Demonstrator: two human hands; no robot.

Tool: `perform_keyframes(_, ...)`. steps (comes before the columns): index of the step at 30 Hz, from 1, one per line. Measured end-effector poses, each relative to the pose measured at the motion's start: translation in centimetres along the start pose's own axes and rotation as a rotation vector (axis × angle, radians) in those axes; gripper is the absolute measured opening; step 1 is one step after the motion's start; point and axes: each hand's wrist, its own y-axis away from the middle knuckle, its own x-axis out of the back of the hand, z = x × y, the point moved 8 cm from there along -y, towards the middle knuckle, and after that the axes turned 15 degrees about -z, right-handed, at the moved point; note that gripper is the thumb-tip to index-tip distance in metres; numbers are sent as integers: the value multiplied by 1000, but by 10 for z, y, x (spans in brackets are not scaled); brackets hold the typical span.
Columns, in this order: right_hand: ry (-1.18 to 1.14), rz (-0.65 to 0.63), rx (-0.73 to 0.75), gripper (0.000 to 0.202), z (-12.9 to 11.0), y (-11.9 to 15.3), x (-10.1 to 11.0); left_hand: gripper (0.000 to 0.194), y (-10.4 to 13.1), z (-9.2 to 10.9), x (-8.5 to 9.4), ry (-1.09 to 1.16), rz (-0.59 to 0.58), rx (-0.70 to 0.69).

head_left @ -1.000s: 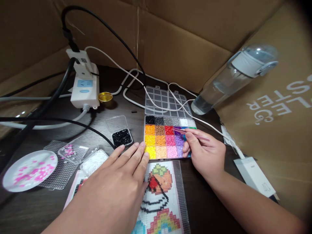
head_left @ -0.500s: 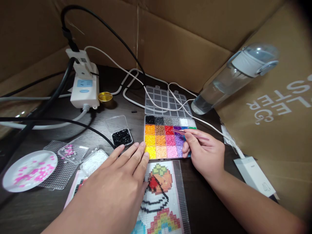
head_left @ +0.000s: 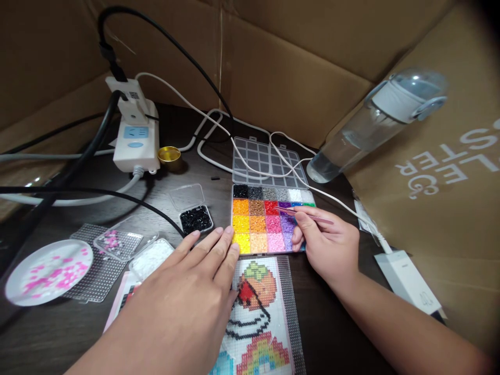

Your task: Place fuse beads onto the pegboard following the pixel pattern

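Observation:
My right hand [head_left: 326, 242] pinches a pair of pink tweezers [head_left: 312, 215], whose tips reach into the red beads [head_left: 271, 208] of the divided bead box [head_left: 241, 224]. Whether a bead is between the tips is too small to tell. Stretched out flat, my left hand [head_left: 195, 291] lies over the left part of the pattern sheet and pegboard [head_left: 287, 302], its fingertips at the box's lower left corner. On the board, black beads [head_left: 250, 333] trace a curved outline with a red patch [head_left: 246, 293] inside, over printed fruit and rainbow pictures. My left hand hides part of the board.
Left of the box stand small cases of black beads [head_left: 196, 219] and white beads [head_left: 152, 258]. A white plate [head_left: 19, 284] holds pink and white beads. Behind are a power strip [head_left: 135, 138], a gold cup [head_left: 169, 155], cables and a water bottle [head_left: 363, 130]; a white charger [head_left: 406, 281] sits right.
Almost nothing differs. The tweezer tips have shifted very slightly within the red compartment; my left hand stays where it was.

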Motion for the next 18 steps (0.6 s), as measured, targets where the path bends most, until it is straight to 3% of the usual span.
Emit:
perform_keyframes(8, -9, 37, 37, 19, -5, 4, 3, 49, 2, -2, -5, 49, -61, 28)
perform_keyframes(18, 89, 40, 133, 11, -48, 36, 9, 53, -1, -4, -7, 120, -172, 49)
